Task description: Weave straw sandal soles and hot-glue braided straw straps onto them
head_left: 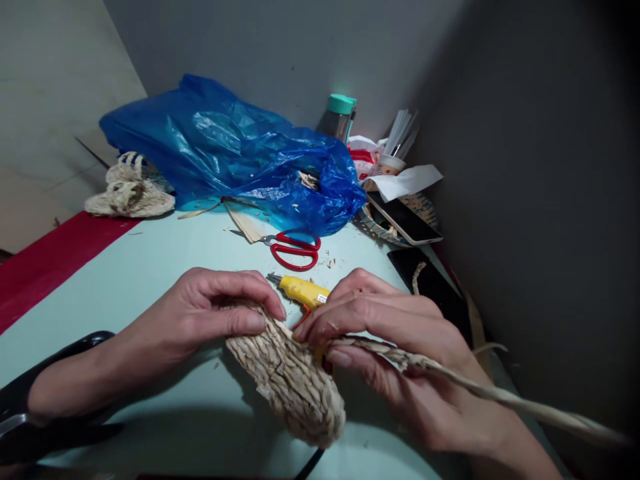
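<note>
Now the left hand is pinching the woven piece and the right hand the braid, which a weak pinch might drop.

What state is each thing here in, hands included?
Left hand: gripping the woven piece
Right hand: holding the twisted strand
Woven piece: held tilted
Glue gun: lying down, partly hidden
Scissors: lying flat
Blue bag: crumpled
Bottle: capped
Phone: screen dark
Cup: holding sticks
</note>
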`<act>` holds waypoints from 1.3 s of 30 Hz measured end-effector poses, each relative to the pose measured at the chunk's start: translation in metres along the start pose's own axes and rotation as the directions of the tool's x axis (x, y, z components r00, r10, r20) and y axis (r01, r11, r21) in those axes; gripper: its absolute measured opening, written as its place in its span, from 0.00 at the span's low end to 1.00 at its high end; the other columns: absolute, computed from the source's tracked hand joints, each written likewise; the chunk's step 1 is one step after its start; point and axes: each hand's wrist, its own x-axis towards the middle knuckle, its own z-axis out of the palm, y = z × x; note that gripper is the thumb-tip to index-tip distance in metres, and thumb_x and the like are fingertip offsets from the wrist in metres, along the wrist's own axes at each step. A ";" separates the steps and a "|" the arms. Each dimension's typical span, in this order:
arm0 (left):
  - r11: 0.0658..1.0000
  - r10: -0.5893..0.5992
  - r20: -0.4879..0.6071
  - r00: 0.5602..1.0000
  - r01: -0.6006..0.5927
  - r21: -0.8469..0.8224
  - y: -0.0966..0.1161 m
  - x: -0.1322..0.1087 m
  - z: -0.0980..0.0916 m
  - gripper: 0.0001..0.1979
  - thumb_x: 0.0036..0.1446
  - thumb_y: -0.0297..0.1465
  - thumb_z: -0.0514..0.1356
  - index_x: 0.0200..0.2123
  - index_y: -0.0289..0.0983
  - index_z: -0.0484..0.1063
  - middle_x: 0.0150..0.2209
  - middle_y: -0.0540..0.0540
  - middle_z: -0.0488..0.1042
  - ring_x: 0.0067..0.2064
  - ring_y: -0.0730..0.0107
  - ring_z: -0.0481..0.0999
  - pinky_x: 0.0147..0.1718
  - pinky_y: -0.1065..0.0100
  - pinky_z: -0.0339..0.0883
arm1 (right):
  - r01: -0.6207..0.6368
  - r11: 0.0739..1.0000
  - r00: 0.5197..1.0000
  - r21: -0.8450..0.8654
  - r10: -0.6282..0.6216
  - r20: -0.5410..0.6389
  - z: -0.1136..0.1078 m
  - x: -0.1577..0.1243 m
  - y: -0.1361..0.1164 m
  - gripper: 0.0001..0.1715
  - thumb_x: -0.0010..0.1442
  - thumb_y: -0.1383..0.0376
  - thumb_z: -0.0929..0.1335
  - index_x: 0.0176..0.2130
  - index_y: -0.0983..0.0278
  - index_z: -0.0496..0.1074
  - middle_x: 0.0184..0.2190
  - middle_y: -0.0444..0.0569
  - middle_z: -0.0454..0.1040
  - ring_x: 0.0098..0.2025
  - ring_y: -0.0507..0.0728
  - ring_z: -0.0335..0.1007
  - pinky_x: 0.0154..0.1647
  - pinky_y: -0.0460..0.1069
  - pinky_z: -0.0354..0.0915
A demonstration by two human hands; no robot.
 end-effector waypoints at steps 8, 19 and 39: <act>0.995 -0.094 -0.029 0.995 0.093 -0.024 -0.002 0.001 0.001 0.04 0.52 0.38 0.71 0.30 0.47 0.84 0.33 0.50 0.80 0.38 0.64 0.76 0.37 0.71 0.67 | -0.031 0.997 0.998 -0.067 0.034 0.051 -0.003 0.002 -0.002 0.06 0.71 0.68 0.67 0.45 0.65 0.75 0.39 0.52 0.82 0.41 0.58 0.75 0.48 0.54 0.67; 0.995 -0.089 -0.036 0.995 0.090 0.038 -0.004 0.000 -0.001 0.03 0.53 0.39 0.70 0.30 0.49 0.85 0.34 0.54 0.81 0.39 0.67 0.77 0.40 0.74 0.66 | -0.112 0.992 0.993 -0.056 0.114 0.038 0.000 -0.002 0.000 0.05 0.70 0.66 0.69 0.46 0.64 0.75 0.40 0.49 0.79 0.42 0.57 0.72 0.47 0.53 0.66; 0.992 -0.128 -0.145 0.981 0.122 -0.044 -0.002 -0.001 0.001 0.03 0.49 0.37 0.72 0.28 0.46 0.85 0.32 0.52 0.82 0.35 0.69 0.77 0.34 0.80 0.67 | -0.046 0.995 0.998 -0.085 0.042 -0.045 0.000 -0.002 -0.001 0.07 0.63 0.71 0.73 0.43 0.66 0.76 0.36 0.51 0.80 0.40 0.57 0.74 0.46 0.53 0.69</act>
